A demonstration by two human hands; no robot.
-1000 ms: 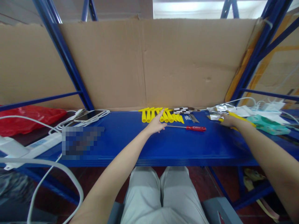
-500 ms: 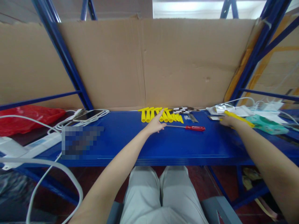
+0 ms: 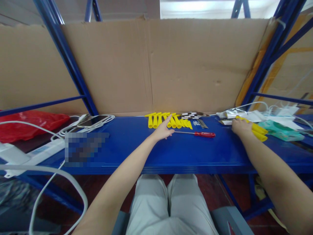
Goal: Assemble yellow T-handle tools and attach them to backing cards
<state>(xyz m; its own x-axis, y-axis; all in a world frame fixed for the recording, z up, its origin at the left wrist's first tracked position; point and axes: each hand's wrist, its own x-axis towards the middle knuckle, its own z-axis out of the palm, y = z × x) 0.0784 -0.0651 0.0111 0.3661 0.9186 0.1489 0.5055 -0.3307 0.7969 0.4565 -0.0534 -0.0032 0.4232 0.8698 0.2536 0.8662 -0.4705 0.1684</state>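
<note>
My left hand (image 3: 163, 130) rests on the blue table with its fingers apart, beside a row of yellow handles (image 3: 155, 121) that it partly covers. A red screwdriver (image 3: 204, 134) lies to its right, the shaft tip close to the fingers. Past the handles are small yellow pieces (image 3: 186, 123), black-and-white parts (image 3: 192, 115) and dark metal strips (image 3: 202, 123). My right hand (image 3: 241, 126) is at the right, against yellow tubular pieces (image 3: 259, 131); its fingertips are hidden, so its hold on them is unclear.
A green packet (image 3: 281, 130) and a clear plastic bag (image 3: 236, 113) lie at the right. On the left are a phone (image 3: 94, 121) with white cables, a power strip (image 3: 46, 151) and a red bag (image 3: 31, 125). A cardboard sheet (image 3: 151, 65) stands behind the table.
My right hand has shifted slightly, turning over the pieces at the right; more than one yellow piece now shows beside it. My left hand has stayed in place.
</note>
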